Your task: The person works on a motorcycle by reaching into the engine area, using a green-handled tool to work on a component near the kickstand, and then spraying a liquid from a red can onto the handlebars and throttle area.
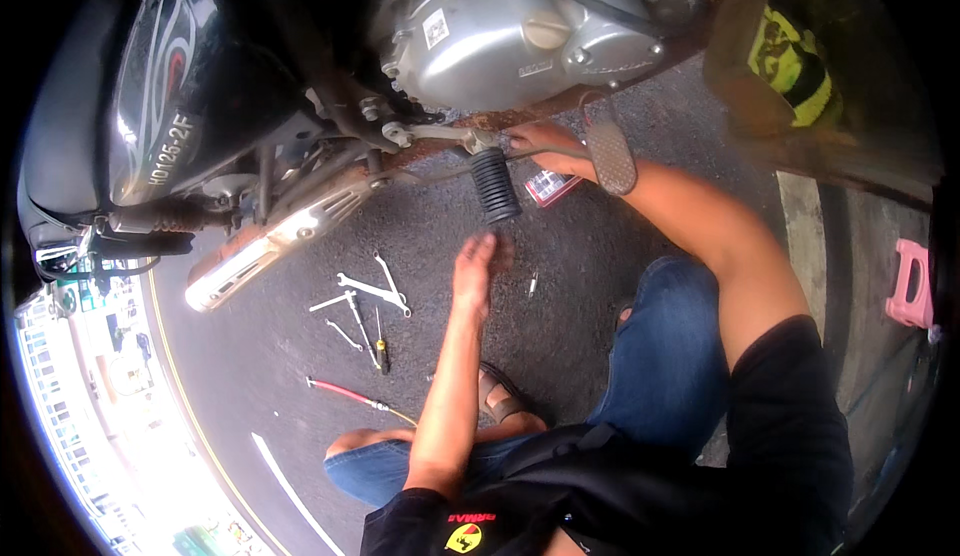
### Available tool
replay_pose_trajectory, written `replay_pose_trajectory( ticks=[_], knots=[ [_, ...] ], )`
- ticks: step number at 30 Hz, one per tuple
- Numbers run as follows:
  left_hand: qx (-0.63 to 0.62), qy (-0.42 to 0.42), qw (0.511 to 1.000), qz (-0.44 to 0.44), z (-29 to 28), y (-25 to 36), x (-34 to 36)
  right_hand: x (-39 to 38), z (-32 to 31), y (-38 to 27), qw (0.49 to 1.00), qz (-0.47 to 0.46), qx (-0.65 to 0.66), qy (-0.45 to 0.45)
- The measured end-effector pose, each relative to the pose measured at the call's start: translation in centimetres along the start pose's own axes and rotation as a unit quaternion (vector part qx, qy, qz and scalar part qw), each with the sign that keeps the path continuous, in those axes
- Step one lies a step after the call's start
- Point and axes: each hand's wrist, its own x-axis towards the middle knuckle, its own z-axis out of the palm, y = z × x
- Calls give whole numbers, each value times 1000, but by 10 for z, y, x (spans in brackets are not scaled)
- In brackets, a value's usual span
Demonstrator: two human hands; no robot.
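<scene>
Below the black ribbed footrest (494,184) of a motorcycle, my left hand (474,274) is raised over the asphalt, fingers loosely bent and slightly blurred, holding nothing visible. My right hand (545,144) reaches beneath the silver engine casing (480,56), beside the pedal with a patterned pad (610,158); its bent fingertips are near the footrest bracket, and what they grip is hidden. A small printed packet (548,191) lies under that arm. Wrenches (372,291), a yellow screwdriver (382,354) and a red cable (340,388) lie on the ground to the left.
The black side panel (150,116) and silver exhaust (260,256) run along the upper left. A dark surface with a yellow emblem (790,61) stands at upper right. A pink stool (910,281) is at the right, beyond a pale curb strip (800,216). My bent legs frame the lower edge.
</scene>
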Motion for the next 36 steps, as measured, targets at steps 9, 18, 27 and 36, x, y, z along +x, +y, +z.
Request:
replay_pose_trajectory(
  ticks=[9, 18, 27, 36],
  knots=[
    [-338, -100, 930, 104, 19, 82, 56, 47, 38, 72, 996, -14, -62, 58],
    [-362, -109, 904, 200, 24, 96, 82, 46, -5, 1, 997, 15, 29, -72],
    [-408, -191, 862, 233, 31, 92, 89, 55, 29, 42, 996, -67, -39, -33],
    [-352, -119, 898, 234, 33, 96, 84, 54, 20, 3, 998, -10, -37, -47]
  ],
)
